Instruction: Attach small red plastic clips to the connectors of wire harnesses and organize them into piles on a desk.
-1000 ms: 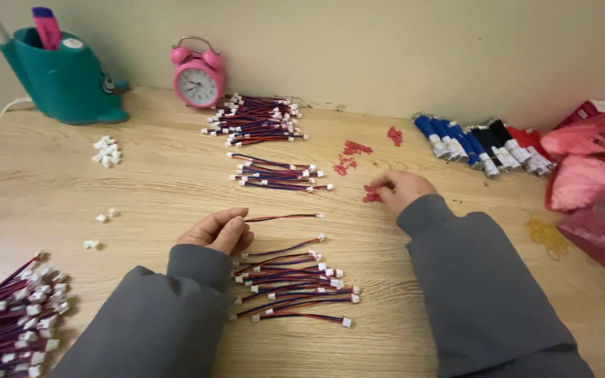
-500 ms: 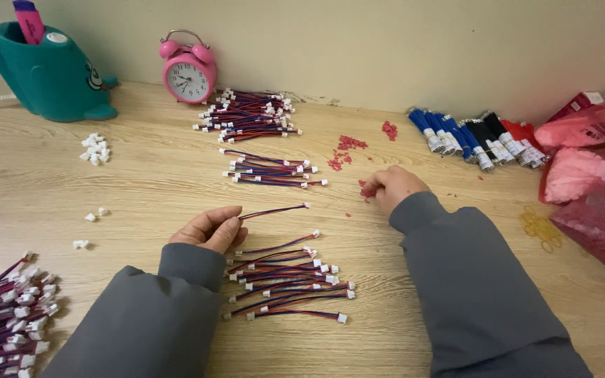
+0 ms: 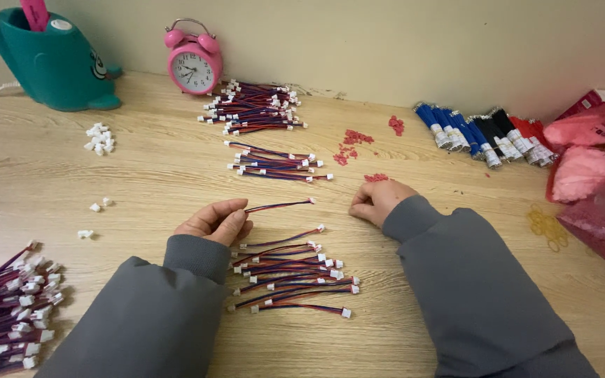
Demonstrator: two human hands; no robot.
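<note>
Pinching one wire lead (image 3: 279, 206) by its end at mid-table, the left hand (image 3: 213, 221) holds it out while the right hand (image 3: 374, 201) rests curled, contents hidden. Three finished piles lie ahead and below; one unfinished bundle (image 3: 8, 308) waits at the left edge.

Left hand (image 3: 213, 220) pinches one end of a short red-blue wire lead (image 3: 279, 205) held level above the wooden table (image 3: 141, 175), right hand (image 3: 376, 201) curled shut beside scattered red connector bits (image 3: 376, 178), finished leads (image 3: 292, 269) piled between the forearms.
</note>
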